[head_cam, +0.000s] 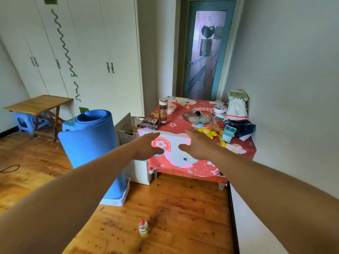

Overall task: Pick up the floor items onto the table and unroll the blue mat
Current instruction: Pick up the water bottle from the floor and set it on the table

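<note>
Above the wooden floor (183, 204), the left hand (148, 146) and right hand (199, 145) stretch toward the cloth-covered table (176, 123), each grip apart and holding nothing. The blue mat (91, 136) stands rolled in a white basket (117, 199) left of the table. A small bottle (143, 228) stands on the near floor.

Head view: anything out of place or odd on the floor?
Yes: a small red-capped bottle stands alone on the wooden floor, near the camera, away from the table. The blue mat is rolled, standing on end in a white basket. The left hand and right hand hold nothing.
</note>
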Tool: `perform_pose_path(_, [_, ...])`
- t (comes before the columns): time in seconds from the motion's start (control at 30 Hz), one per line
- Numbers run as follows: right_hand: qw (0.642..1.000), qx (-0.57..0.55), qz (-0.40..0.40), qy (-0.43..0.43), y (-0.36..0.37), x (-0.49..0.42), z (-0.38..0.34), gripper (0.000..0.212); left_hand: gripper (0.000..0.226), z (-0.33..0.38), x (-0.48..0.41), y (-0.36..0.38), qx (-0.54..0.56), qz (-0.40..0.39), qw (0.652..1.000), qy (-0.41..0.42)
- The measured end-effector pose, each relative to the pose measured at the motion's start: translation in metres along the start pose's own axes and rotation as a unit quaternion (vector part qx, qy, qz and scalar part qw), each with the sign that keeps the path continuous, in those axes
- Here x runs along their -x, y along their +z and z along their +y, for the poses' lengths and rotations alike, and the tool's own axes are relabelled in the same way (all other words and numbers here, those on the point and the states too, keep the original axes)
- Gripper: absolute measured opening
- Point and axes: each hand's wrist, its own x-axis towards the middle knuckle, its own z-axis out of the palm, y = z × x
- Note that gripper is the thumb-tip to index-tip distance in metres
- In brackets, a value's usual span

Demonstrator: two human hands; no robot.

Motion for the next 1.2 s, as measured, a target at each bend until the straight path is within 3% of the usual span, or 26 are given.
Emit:
perform_pose_path(0.23, [0.999, -0.034, -0.016, -0.007, 0.077, 0.000, -0.088, 0.076, 0.063, -0.107, 0.049, -0.014, 0.049, -0.022, 0.998, -0.015])
perform_pose_path(0.5, [0.996, -0.067, -0.061, -0.004, 0.191, -0.017, -0.149, 0.067, 0.076, -0.237, 0.059, 0.020, 0.024, -0.065, 0.993, -0.099])
perform_pose_path(0.8, [0.986, -0.013, -0.165, 0.007, 0.411, -0.043, -0.095, 0.076, 0.085, -0.399, 0.040, 0.192, 0.058, -0.099, 0.978, -0.173])
perform_pose_path(1.1, [0.976, -0.041, -0.210, 0.041, 0.679, -0.072, -0.023, 0.079, 0.092, -0.579, 0.015, 0.403, 0.114, -0.135, 0.954, -0.243])
perform_pose_path(1.2, [0.977, -0.059, -0.202, 0.037, 0.732, -0.074, -0.013, 0.077, 0.097, -0.613, 0.015, 0.450, 0.135, -0.145, 0.948, -0.250])
